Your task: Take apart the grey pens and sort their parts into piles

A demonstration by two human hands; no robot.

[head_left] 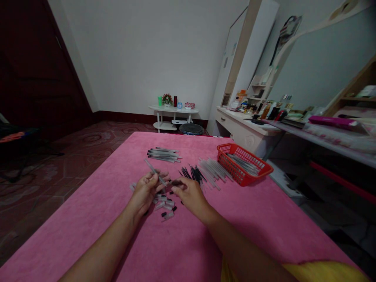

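Note:
My left hand [147, 188] grips a translucent grey pen barrel [152, 167], which slants up and to the left. Close to its lower end, my right hand [188, 192] is closed in a pinch around something small and dark that I cannot make out. Clear pen caps [168, 204] with small black pieces lie in a loose heap below and between my hands. Right behind my right hand are black-tipped pen parts [192, 173]. Clear pen barrels [214, 170] lie in a pile beside them. Farther back rests a bundle of pens [163, 154] with black ends.
A red plastic basket [249, 180] holding thin grey sticks stands at the right of the pink-covered table [88, 219]. Behind the table are a round black stool [191, 129] and a small white stand [173, 109]. A cluttered dresser [249, 135] stands to the right.

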